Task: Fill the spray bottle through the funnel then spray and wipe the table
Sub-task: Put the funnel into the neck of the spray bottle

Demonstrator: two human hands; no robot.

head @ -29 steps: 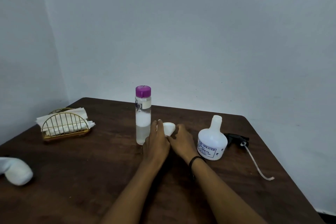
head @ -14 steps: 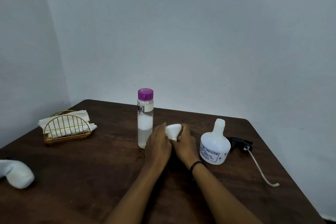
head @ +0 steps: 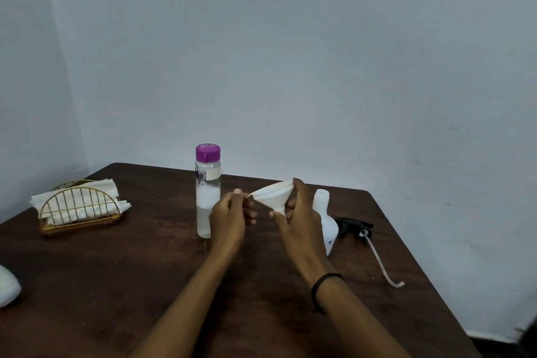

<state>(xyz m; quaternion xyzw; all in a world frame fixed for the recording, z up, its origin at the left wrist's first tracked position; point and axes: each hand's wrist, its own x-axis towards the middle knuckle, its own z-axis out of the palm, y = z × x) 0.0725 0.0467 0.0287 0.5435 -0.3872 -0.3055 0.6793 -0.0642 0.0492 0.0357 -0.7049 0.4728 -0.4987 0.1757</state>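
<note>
Funnel [head: 273,193] held tilted above bench [head: 116,270] centre: right hand [head: 300,221] clamped on spout, left hand [head: 229,216] pinching rim. Advise levelling, then seating spout in open spray bottle [head: 327,219] just beside.

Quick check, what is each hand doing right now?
Left hand: pinching the rim of the white funnel.
Right hand: closed on the funnel, at its rim and spout, holding it above the table.
</note>
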